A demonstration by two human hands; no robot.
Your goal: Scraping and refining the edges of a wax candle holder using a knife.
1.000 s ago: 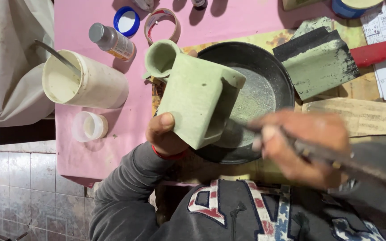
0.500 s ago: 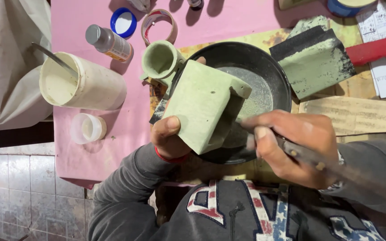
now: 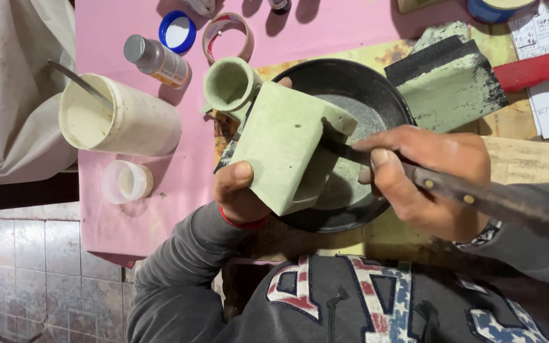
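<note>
Your left hand [image 3: 239, 190] clamped on green stone vessel [image 3: 284, 146], tilted over black pan [image 3: 363, 121]. Your right hand [image 3: 424, 178] closed round knife handle [image 3: 478, 200]; blade tip hidden behind vessel edge. Handle end cut off beyond pan.

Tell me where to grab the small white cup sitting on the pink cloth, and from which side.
Take the small white cup around its round side wall, coming down from above. It stands upright with its open mouth facing up and pink cloth bare all round it; the big white tub lies apart from it, so fingers probably fit either side.
</note>
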